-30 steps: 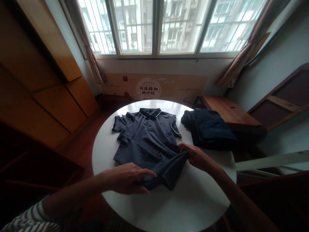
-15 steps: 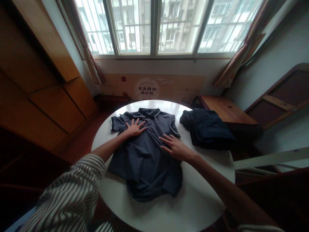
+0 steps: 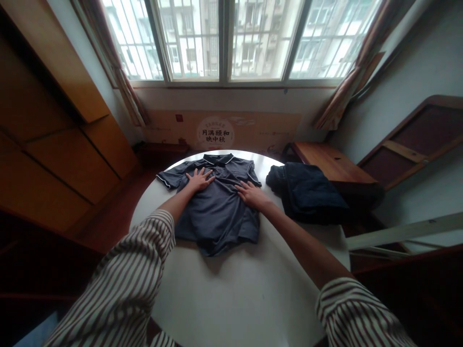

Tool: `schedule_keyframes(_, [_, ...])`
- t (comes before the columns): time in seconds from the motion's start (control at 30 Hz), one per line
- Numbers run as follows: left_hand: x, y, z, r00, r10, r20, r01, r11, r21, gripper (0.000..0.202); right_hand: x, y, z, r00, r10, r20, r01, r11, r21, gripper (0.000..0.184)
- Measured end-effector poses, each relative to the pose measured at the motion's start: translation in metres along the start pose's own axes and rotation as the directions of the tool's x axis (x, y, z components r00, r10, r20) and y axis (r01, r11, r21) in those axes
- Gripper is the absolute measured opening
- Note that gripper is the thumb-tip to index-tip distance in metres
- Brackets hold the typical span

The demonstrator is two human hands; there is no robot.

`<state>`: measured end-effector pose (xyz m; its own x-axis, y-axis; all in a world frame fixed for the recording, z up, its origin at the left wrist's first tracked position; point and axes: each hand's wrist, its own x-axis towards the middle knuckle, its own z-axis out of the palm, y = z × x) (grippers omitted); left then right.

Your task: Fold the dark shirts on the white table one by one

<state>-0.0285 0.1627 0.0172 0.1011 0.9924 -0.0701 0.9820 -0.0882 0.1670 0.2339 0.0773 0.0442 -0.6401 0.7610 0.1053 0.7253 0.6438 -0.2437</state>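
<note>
A dark grey polo shirt [image 3: 220, 212] with a black collar and thin white trim lies front up on the round white table [image 3: 231, 299], collar toward the window. My left hand [image 3: 199, 180] presses on its chest, left of the buttons, with fingers spread. On the right side of the chest rests my right hand [image 3: 251, 195], its fingers stretched out over the cloth. The shirt's left sleeve lies spread outward, while its hem is wrinkled and uneven.
Folded dark clothes [image 3: 311, 193] are stacked on the table's right side. Behind them stands a wooden desk [image 3: 329, 161]. Wooden cabinets [image 3: 65, 164] line the left, and a barred window [image 3: 224, 43] is ahead.
Both hands have slid forward with the shirt, which now lies farther from me. Its hem has moved up the table, and the left sleeve sticks out more. The view has shifted slightly.
</note>
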Motion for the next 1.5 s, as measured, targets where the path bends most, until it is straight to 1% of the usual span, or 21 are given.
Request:
schedule_keyframes(0.07, [-0.004, 0.004, -0.002, 0.998, -0.004, -0.06, 0.003, 1.0, -0.011, 0.062, -0.007, -0.024, -0.003, 1.0, 0.017, -0.025, -0.018, 0.999, -0.04, 0.044])
schedule_keyframes(0.13, [-0.013, 0.009, -0.004, 0.983, 0.046, -0.178, -0.048, 0.999, -0.009, 0.054, -0.023, -0.053, -0.004, 0.999, -0.013, -0.039, 0.008, 0.994, -0.107, 0.034])
schedule_keyframes(0.2, [-0.029, 0.016, -0.007, 0.948, 0.156, -0.277, -0.158, 0.987, 0.017, 0.044, -0.047, -0.081, -0.005, 0.995, -0.099, -0.021, 0.095, 0.982, -0.161, 0.033])
schedule_keyframes(0.27, [-0.056, 0.021, -0.01, 0.902, 0.289, -0.322, -0.298, 0.954, 0.022, 0.035, -0.076, -0.099, -0.006, 0.985, -0.174, -0.001, 0.171, 0.969, -0.179, 0.039])
schedule_keyframes(0.33, [-0.095, 0.022, -0.012, 0.841, 0.424, -0.336, -0.452, 0.892, -0.007, 0.028, -0.106, -0.103, -0.006, 0.982, -0.19, -0.001, 0.186, 0.965, -0.183, 0.042])
schedule_keyframes(0.43, [-0.168, 0.014, -0.012, 0.69, 0.667, -0.281, -0.701, 0.713, -0.027, 0.026, -0.145, -0.092, -0.001, 0.984, -0.175, -0.025, 0.169, 0.975, -0.145, 0.041])
schedule_keyframes(0.47, [-0.191, 0.008, -0.011, 0.635, 0.735, -0.236, -0.76, 0.649, -0.021, 0.027, -0.154, -0.086, 0.002, 0.984, -0.171, -0.044, 0.164, 0.978, -0.13, 0.038])
schedule_keyframes(0.5, [-0.211, 0.002, -0.01, 0.604, 0.769, -0.21, -0.789, 0.615, -0.016, 0.03, -0.161, -0.079, 0.005, 0.984, -0.168, -0.066, 0.159, 0.98, -0.123, 0.034])
schedule_keyframes(0.53, [-0.228, -0.005, -0.008, 0.589, 0.785, -0.194, -0.801, 0.599, -0.006, 0.035, -0.166, -0.074, 0.009, 0.982, -0.165, -0.09, 0.154, 0.98, -0.122, 0.033])
schedule_keyframes(0.57, [-0.241, -0.012, -0.005, 0.591, 0.781, -0.2, -0.796, 0.605, 0.007, 0.037, -0.17, -0.069, 0.013, 0.981, -0.161, -0.112, 0.147, 0.981, -0.123, 0.034])
schedule_keyframes(0.63, [-0.256, -0.025, 0.001, 0.625, 0.741, -0.246, -0.757, 0.652, 0.04, 0.031, -0.173, -0.062, 0.019, 0.977, -0.147, -0.152, 0.132, 0.986, -0.1, 0.038])
schedule_keyframes(0.73, [-0.26, -0.038, 0.01, 0.679, 0.663, -0.315, -0.681, 0.729, 0.065, 0.03, -0.173, -0.061, 0.019, 0.962, -0.107, -0.252, 0.12, 0.992, 0.04, 0.033])
schedule_keyframes(0.83, [-0.259, -0.044, 0.01, 0.733, 0.571, -0.369, -0.61, 0.792, 0.014, 0.033, -0.173, -0.065, 0.005, 0.915, -0.014, -0.403, 0.101, 0.975, 0.196, 0.027])
schedule_keyframes(0.93, [-0.26, -0.047, 0.001, 0.784, 0.443, -0.435, -0.52, 0.851, -0.073, 0.031, -0.178, -0.066, -0.017, 0.864, 0.102, -0.493, 0.057, 0.953, 0.297, 0.019])
schedule_keyframes(1.07, [-0.26, -0.057, -0.015, 0.826, 0.355, -0.438, -0.445, 0.888, -0.118, 0.029, -0.191, -0.062, -0.039, 0.829, 0.182, -0.53, 0.008, 0.942, 0.335, 0.017])
schedule_keyframes(1.17, [-0.26, -0.065, -0.021, 0.861, 0.355, -0.365, -0.413, 0.906, -0.094, 0.019, -0.202, -0.062, -0.041, 0.845, 0.184, -0.502, -0.005, 0.942, 0.337, 0.015])
schedule_keyframes(1.23, [-0.263, -0.062, -0.021, 0.88, 0.362, -0.308, -0.388, 0.922, -0.026, 0.04, -0.207, -0.065, -0.037, 0.88, 0.172, -0.442, -0.002, 0.934, 0.358, 0.011])
schedule_keyframes(1.3, [-0.271, -0.051, -0.019, 0.876, 0.371, -0.309, -0.373, 0.926, 0.052, 0.046, -0.212, -0.068, -0.029, 0.927, 0.145, -0.346, -0.001, 0.924, 0.383, 0.005])
schedule_keyframes(1.37, [-0.284, -0.029, -0.017, 0.835, 0.411, -0.366, -0.411, 0.908, 0.083, 0.032, -0.215, -0.07, -0.02, 0.958, 0.12, -0.26, -0.007, 0.918, 0.397, 0.013])
schedule_keyframes(1.43, [-0.301, -0.002, -0.016, 0.772, 0.509, -0.382, -0.533, 0.845, 0.048, 0.031, -0.217, -0.071, -0.013, 0.978, 0.098, -0.185, -0.019, 0.923, 0.385, 0.029])
schedule_keyframes(1.5, [-0.314, 0.023, -0.015, 0.713, 0.62, -0.326, -0.665, 0.746, -0.037, 0.035, -0.217, -0.071, -0.01, 0.995, 0.057, -0.087, -0.025, 0.941, 0.336, 0.054])
